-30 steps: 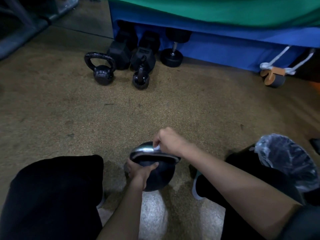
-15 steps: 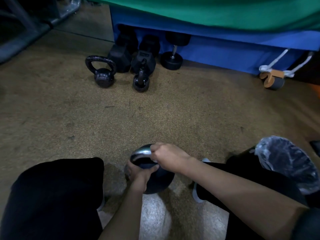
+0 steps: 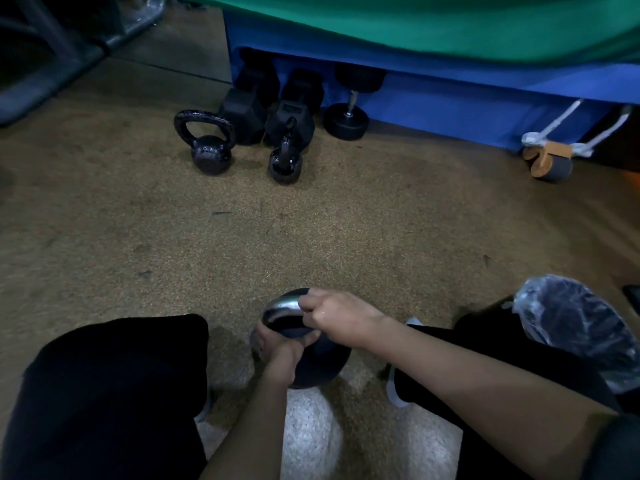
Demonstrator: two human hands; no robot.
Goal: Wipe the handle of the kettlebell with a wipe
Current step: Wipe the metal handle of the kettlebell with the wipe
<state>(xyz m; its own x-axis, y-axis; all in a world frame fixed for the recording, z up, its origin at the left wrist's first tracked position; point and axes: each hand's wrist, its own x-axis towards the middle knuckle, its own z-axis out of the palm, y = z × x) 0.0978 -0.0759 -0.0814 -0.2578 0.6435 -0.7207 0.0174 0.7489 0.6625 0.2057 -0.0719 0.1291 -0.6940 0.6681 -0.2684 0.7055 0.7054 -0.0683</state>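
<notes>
Low centre, on the speckled floor [image 3: 311,220] between the knees: kettlebell [image 3: 323,365] upright, steel handle [image 3: 280,304] on top. Right hand [image 3: 341,317] curled tight round the handle's right half; wipe presumably under those fingers, not visible. Left hand [image 3: 278,344] clasping the near left side of the bell at the handle's root, bracing it. Looks mid-wipe, left half of the handle bare and shiny, probably undone. Risks: slipping off the curve, wet steel plus tight fist; bunching the wipe, cleaning only a strip; skipping the patch under the left hand unless regripped; tipping the bell toward the right shoe [image 3: 394,391] if braced loosely. Further out: lined bin [image 3: 581,327] just right, small kettlebells [image 3: 207,147] and dumbbells [image 3: 249,112] well apart by the blue mat [image 3: 450,102], ab wheel [image 3: 549,162] off to the far right
</notes>
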